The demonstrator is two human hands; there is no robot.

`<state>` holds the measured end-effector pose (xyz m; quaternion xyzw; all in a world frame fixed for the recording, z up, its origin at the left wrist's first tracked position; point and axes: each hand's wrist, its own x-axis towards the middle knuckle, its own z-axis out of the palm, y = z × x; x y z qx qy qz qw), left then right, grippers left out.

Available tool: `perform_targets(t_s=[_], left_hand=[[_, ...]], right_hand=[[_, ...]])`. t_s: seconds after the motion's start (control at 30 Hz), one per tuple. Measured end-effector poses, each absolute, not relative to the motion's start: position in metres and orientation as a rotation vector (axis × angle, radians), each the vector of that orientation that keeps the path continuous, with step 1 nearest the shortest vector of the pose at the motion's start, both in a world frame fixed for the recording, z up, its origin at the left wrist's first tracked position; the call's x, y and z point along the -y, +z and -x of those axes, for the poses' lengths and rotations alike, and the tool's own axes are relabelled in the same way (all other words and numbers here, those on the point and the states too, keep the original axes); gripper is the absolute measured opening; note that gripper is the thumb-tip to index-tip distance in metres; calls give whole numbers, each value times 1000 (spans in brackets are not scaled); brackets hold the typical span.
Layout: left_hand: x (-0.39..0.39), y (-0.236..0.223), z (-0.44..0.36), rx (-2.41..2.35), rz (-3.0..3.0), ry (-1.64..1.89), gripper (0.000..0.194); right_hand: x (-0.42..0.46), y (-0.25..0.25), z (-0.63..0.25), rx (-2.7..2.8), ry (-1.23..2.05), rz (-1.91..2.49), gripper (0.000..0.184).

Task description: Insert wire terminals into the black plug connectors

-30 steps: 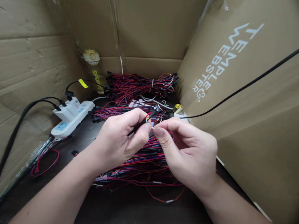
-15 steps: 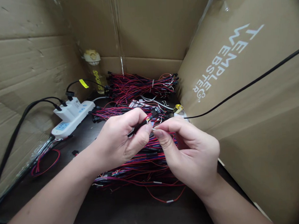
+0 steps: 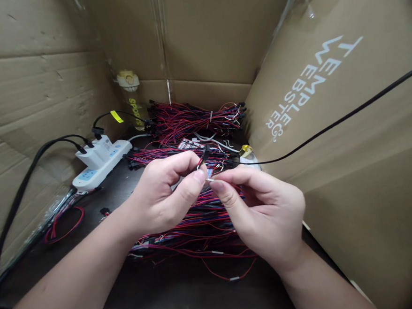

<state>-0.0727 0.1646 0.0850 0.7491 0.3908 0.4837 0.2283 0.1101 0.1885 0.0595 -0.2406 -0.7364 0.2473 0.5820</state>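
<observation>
My left hand is closed, thumb against forefinger, on a cable with a black connector that sticks up past the fingertips. Red and white wire shows just below the connector. Close beside it, my right hand pinches a thin white wire between thumb and forefinger. The fingertips of both hands nearly meet above a pile of red, blue and black wires. Part of the cable is hidden inside my left hand.
A tied wire bundle lies at the back, near a bottle. On the left is a white power strip with plugs and black cords. Cardboard walls surround the table. A black cable crosses the right side.
The black connector has turned more upright and shifted slightly left in my left hand. The right hand keeps its pinch on the white wire, almost in the same place.
</observation>
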Motion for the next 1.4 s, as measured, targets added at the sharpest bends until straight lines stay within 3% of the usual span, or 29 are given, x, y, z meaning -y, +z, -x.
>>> perform_targets(t_s=[0.27,0.53,0.67,0.8,1.0,1.4], left_hand=[[-166,82,77,-1022,-2040,1416,4],[-163,84,72,-1010,-2042,1463,13],[-163,85,69,-987,-2038,1451,17],[-163,85,70,-1019,-2096,1449,18],[-163,82,71,-947,-2015,1457,7],[-161,85,74,-823,-1930,1383,24]], right_hand=[[-189,58,-110,1739,618,547,14],[-189,58,-113,1750,713,538,14],[-190,59,-116,1766,754,510,2],[-190,64,-117,1810,715,499,15],[-189,67,-116,1833,709,462,16],[-191,65,-119,1911,780,282,17]])
